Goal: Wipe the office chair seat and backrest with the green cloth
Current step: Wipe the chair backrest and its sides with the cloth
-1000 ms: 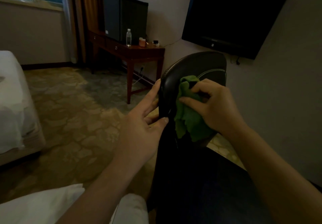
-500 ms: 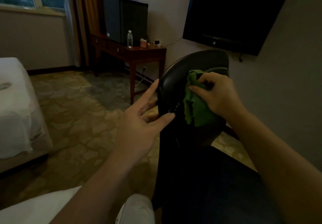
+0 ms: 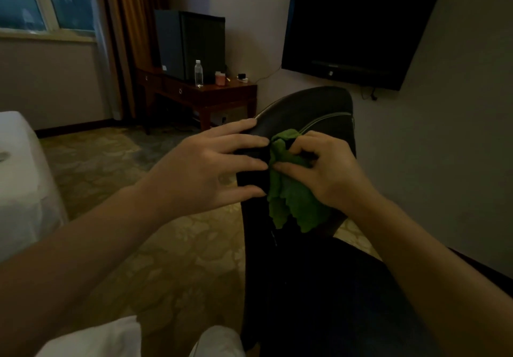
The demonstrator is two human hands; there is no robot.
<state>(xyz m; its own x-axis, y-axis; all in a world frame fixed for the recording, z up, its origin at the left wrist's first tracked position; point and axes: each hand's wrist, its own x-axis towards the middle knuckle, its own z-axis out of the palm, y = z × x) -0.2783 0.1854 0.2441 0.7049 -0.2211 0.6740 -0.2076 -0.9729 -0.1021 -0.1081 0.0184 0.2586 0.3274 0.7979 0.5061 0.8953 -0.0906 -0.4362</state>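
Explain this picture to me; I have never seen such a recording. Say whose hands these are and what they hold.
There is no machine here: the view comes from a camera worn on a person's head, looking forward and down, so both arms reaching in are that person's own. The right hand grips a crumpled green cloth against the office chair's dark backrest; the left hand, fingers straight, rests on the backrest's edge. The seat lies below, very dark. Behind stand a wooden desk with a water bottle, a wall television and, at left, a white bed.
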